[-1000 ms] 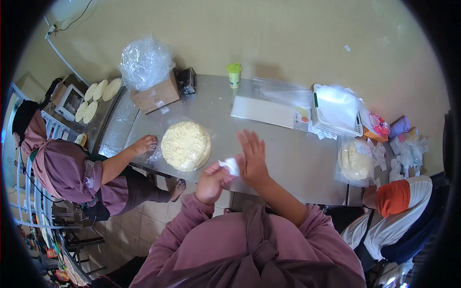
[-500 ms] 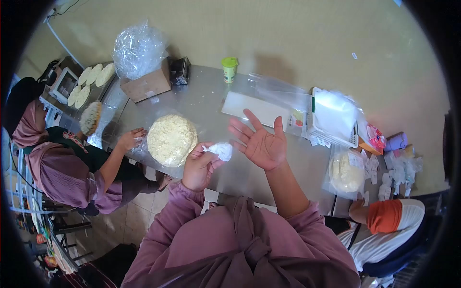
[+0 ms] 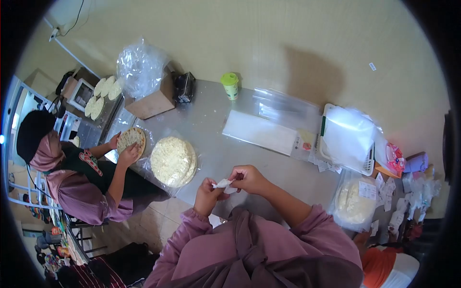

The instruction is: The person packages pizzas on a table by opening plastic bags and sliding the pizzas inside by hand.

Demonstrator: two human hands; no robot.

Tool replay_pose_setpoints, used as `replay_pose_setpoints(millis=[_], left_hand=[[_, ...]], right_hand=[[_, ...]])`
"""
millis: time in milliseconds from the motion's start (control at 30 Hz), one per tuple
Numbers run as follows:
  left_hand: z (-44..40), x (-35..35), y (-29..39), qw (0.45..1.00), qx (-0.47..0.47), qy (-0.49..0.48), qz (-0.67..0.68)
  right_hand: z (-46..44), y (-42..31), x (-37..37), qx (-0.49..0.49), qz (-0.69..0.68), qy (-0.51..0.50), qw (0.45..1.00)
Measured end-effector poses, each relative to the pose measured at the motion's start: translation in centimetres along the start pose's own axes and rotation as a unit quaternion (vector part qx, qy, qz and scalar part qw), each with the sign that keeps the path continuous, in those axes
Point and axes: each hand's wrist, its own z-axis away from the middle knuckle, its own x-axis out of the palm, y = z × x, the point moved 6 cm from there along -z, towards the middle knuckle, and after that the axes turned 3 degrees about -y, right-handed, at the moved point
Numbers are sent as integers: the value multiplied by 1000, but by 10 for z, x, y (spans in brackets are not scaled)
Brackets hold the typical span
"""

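Note:
A small crumpled white tissue (image 3: 222, 183) is held in front of my chest, over the table's near edge. My left hand (image 3: 206, 197) is closed around its left part. Thumb and fingers of my right hand (image 3: 248, 179) pinch it from the right. Left of my hands lies a stack of round, pale-topped flat bases (image 3: 172, 161) on clear plastic.
At left a co-worker (image 3: 91, 187) holds one round base (image 3: 131, 140). Along the wall stand a cardboard box (image 3: 151, 103) with plastic bags, a green-lidded cup (image 3: 230, 86), flat clear packaging (image 3: 259, 131) and a white basket (image 3: 369, 165). A bagged stack (image 3: 353, 204) lies at right.
My right hand, open and spread before, has come down and now pinches the white tissue with my left. The co-worker now has both hands on a round base.

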Motion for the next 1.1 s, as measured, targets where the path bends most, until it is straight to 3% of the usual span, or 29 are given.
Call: replay_pose_setpoints(millis=[67, 133, 167, 200, 233, 267, 300, 333, 400, 467, 667, 733, 800, 867, 1000, 1100], left_hand=[[3, -9, -9, 994, -95, 43, -14], [8, -10, -3, 994, -95, 57, -12], [12, -13, -3, 993, -93, 75, 1], [16, -16, -5, 992, -100, 78, -2], [20, -18, -6, 993, -93, 71, 10], [20, -17, -7, 995, -85, 57, 21], [24, -16, -8, 994, -94, 59, -3], [25, -14, -8, 994, -92, 52, -2], [26, -16, -12, 993, -102, 47, -24], [27, -13, -10, 994, -102, 17, -30], [23, -20, -7, 995, -89, 0, -51], [22, -17, -6, 995, -85, -12, -60], [22, -12, -5, 995, -91, -11, -49], [21, -7, -3, 994, -90, -20, -52], [22, 0, 1, 995, -77, -33, -57], [22, 4, 1, 995, -66, -51, -57]], right_hand=[[-19, 7, -21, -2, 43, 4, 999], [-50, 16, -60, -41, 63, 51, 996], [-68, 12, -86, -90, 156, 102, 978], [-81, -4, -109, -56, 141, 146, 978], [-91, -26, -132, -15, 193, 214, 957], [-101, -43, -153, -87, 309, 286, 903], [-101, -60, -165, -99, 313, 313, 891], [-116, -43, -184, -80, 376, 322, 865], [-111, -33, -197, 0, 360, 338, 870], [-78, -47, -192, 6, 380, 348, 857], [56, -59, -263, 32, 514, 529, 675], [113, -59, -300, 121, 536, 556, 624], [160, -54, -307, 269, 502, 533, 626], [181, -3, -319, 387, 461, 395, 694], [205, -10, -303, 384, 421, 408, 713], [213, -7, -312, 407, 396, 454, 686]])
